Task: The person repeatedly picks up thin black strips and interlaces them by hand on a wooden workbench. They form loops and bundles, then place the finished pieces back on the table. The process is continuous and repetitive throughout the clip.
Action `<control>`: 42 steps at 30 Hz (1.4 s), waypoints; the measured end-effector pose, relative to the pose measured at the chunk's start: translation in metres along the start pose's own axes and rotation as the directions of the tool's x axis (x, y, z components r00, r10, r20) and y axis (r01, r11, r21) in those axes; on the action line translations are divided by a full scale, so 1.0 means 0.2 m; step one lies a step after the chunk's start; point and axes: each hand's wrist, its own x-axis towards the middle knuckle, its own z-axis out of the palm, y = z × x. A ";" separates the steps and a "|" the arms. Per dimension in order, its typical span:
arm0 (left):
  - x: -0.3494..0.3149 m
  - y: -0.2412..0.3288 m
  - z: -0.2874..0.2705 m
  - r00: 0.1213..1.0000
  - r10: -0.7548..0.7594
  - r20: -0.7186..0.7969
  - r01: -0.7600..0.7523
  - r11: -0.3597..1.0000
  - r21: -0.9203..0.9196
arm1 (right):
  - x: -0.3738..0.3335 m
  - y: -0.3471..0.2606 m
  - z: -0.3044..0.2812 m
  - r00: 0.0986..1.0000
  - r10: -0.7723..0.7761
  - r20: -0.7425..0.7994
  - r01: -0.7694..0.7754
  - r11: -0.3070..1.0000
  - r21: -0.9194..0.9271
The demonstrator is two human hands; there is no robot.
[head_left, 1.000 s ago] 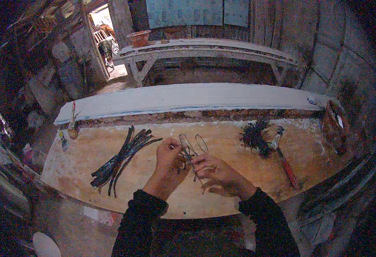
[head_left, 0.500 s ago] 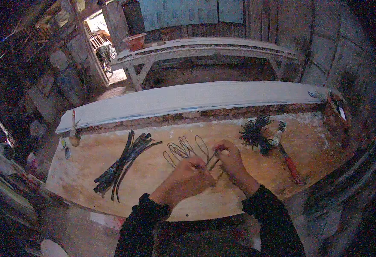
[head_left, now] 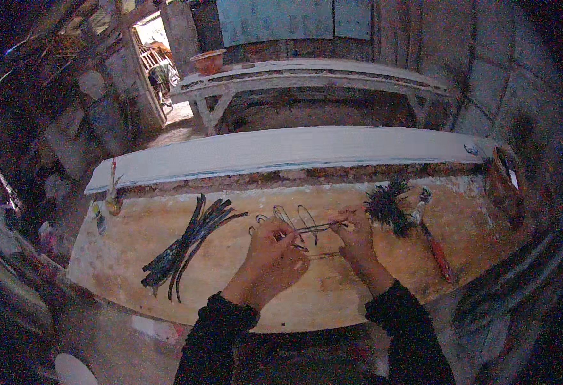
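A thin dark strip (head_left: 315,228) stretches between my two hands. My left hand (head_left: 272,260) is closed on its left end, while the fingertips of my right hand (head_left: 357,239) pinch its right end. Just beyond the left hand, several thin dark wire-like loops (head_left: 304,217) lie on the wooden board (head_left: 224,282), partly hidden by the fingers. Left of them rests a bundle of long, flat black strips (head_left: 185,244). To the right sits a bristly clump of short dark pieces (head_left: 386,206), close beside a red-handled tool (head_left: 436,252) whose pale head looks like a brush.
A long white-topped plank (head_left: 294,146) runs behind the board. A small brush-like tool (head_left: 113,192) stands near its left end, and a brown container (head_left: 504,170) at its right. Farther back is another bench (head_left: 320,69) with a reddish pot (head_left: 208,62).
My hands have moved a little apart and turned, and the thin strip now shows drawn across between them. The view has shifted slightly; the bundle, clump and red-handled tool remain in place.
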 end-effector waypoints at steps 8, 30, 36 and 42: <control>0.02 -0.06 -0.02 0.962 -0.020 -0.272 -0.016 0.991 -0.131 | -0.13 -0.13 0.03 0.812 0.135 0.568 -0.256 0.957 0.138; -0.16 0.08 0.19 0.815 0.131 0.564 0.106 0.924 -0.367 | 0.02 0.14 0.04 1.000 -0.020 0.022 0.021 0.998 -0.054; -0.11 -0.09 0.24 0.985 0.012 0.169 0.041 0.951 -0.307 | 0.05 0.04 0.03 0.973 0.230 -0.011 -0.229 0.971 0.063; 0.01 -0.17 0.13 0.945 -0.326 -0.007 0.271 0.797 -0.540 | 0.03 0.20 -0.02 0.975 0.055 0.215 -0.075 0.993 0.088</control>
